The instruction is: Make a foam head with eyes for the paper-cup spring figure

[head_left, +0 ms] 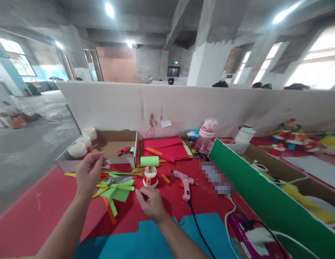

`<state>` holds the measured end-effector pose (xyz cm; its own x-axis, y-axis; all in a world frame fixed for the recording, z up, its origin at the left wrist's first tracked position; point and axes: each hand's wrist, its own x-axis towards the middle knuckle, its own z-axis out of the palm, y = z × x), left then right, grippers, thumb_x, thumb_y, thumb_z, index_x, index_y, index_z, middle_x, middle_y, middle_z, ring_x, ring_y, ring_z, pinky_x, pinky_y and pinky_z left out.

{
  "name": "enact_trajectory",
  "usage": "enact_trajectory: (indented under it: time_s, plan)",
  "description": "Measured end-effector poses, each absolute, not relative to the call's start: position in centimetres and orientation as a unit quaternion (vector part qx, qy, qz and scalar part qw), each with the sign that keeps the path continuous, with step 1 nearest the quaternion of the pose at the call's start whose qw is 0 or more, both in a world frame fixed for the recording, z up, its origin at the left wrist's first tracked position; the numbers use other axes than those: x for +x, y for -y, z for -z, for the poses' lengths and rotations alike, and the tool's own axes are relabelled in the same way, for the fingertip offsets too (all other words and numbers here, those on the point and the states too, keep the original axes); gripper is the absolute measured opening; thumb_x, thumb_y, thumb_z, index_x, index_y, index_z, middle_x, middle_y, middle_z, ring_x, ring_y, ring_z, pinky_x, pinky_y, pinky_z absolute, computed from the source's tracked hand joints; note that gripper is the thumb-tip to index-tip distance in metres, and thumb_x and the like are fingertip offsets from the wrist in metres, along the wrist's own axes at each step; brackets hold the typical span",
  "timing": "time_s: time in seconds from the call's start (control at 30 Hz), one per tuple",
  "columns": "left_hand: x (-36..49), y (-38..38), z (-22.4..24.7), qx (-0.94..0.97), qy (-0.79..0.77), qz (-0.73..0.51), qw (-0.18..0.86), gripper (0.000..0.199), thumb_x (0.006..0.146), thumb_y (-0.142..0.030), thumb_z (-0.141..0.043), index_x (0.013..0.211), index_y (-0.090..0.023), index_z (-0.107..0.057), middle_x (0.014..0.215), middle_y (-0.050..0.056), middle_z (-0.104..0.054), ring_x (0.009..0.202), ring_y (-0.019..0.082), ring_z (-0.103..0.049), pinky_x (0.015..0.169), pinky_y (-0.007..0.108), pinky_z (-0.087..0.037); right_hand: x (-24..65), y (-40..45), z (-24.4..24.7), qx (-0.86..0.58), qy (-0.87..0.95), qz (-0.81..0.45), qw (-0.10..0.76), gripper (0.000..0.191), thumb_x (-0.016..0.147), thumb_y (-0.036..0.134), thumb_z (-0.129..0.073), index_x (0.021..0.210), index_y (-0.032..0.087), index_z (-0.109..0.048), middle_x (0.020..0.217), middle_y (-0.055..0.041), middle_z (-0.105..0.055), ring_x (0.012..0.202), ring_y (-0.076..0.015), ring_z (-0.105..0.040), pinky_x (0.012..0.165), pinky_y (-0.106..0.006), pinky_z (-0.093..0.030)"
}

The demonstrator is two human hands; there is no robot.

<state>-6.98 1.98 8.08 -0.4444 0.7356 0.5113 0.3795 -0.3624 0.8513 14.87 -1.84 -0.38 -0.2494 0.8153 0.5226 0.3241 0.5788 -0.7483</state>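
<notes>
Currently, the two hands are positioned apart. Left hand point(89, 172): raised near the scissors point(121, 180), fingers bent toward the thumb; whether it grips anything cannot be told. Right hand point(151, 203): fingers curled inward; grip likewise cannot be told. The red-banded white cup point(150, 182) stands upright just beyond the right hand, left of the pink glue gun point(186, 185).

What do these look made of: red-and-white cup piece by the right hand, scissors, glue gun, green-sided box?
Red-and-white cup piece: probably paper, fairly matte; thin plastic possible.
Scissors: metal blades, grey sheen; yellow handles likely plastic, evenly coloured.
Glue gun: likely moulded plastic; smooth pink shell.
Green-sided box: likely cardboard, matte; brown inner walls.
</notes>
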Motion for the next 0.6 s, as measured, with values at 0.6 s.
enact_trajectory:
  time_s: [0.6]
  plan:
    - [1.4, -23.7, -8.4, 0.899, -0.408, -0.161, 0.012, 0.019, 0.069, -0.016, -0.056, 0.065, -0.025, -0.072, 0.071, 0.006, -0.071, 0.071, 0.02, -0.065, 0.074, 0.028, -0.048, 14.8, 2.0, 0.8, -0.358, 0.772, -0.27, 0.451, 0.032, 0.085, 0.031, -0.051, 0.057, 0.02, -0.04, 0.055, 0.004, -0.044, 0.05, -0.0077, -0.04, 0.048, -0.021, -0.027]
